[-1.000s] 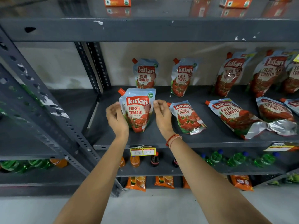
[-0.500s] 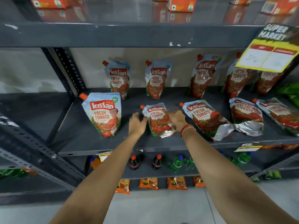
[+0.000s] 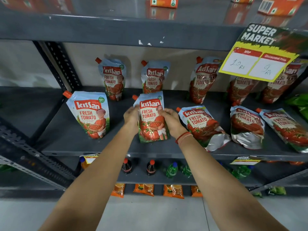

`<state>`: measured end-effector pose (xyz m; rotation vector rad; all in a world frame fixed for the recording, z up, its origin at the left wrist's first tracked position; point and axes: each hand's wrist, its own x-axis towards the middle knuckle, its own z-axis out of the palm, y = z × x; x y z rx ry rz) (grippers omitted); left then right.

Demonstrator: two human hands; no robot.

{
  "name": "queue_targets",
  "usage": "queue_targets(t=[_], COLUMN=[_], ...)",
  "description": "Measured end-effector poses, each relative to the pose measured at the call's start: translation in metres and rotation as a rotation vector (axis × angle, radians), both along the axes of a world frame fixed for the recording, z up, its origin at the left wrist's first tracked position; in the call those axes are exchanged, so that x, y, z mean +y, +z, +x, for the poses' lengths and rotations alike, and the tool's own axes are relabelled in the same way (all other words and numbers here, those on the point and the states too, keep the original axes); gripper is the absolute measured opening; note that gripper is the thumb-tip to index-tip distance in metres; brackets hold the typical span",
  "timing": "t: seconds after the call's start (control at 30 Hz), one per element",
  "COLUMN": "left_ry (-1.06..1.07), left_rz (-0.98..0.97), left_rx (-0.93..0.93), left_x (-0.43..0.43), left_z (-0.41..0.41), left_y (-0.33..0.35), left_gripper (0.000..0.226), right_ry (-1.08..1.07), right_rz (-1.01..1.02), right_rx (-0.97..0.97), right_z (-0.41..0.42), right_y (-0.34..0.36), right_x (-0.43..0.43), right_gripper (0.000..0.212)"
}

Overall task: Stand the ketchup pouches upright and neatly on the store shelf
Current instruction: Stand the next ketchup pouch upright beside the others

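Note:
A ketchup pouch (image 3: 150, 119) stands upright at the front middle of the grey shelf (image 3: 116, 147). My left hand (image 3: 131, 115) grips its left edge and my right hand (image 3: 171, 120) grips its right edge. Another front-row pouch (image 3: 90, 114) stands upright to the left, free of my hands. Three pouches lie flat to the right: one (image 3: 201, 125) beside my right hand, a second (image 3: 246, 127) and a third (image 3: 285, 127) farther right. Several pouches stand along the back wall, among them one (image 3: 113, 79) and another (image 3: 154, 77).
A yellow price sign (image 3: 260, 62) hangs from the upper shelf at the right and covers part of the back-row pouches. A perforated grey upright (image 3: 55, 64) borders the shelf on the left. Bottles (image 3: 150, 167) and orange packets (image 3: 143, 189) fill the lower shelves.
Both hands left the left front pouch standing, moved right to the flat-lying pouch and raised it upright. The view shifted right, bringing the price sign into view.

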<state>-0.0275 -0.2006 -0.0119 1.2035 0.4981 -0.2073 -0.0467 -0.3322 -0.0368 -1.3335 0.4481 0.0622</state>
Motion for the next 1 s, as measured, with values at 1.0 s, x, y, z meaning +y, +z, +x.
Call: queue_targets(t=[1.0], left_ry=[0.644], left_rz=[0.758], left_rx=[-0.718], left_x=[-0.078], left_z=[-0.083], left_y=[-0.003], left_gripper=[0.029], right_ry=[0.0], right_rz=[-0.459], right_rx=[-0.471], right_z=[-0.023], right_y=[0.044], right_x=[-0.096], right_gripper=[0.036])
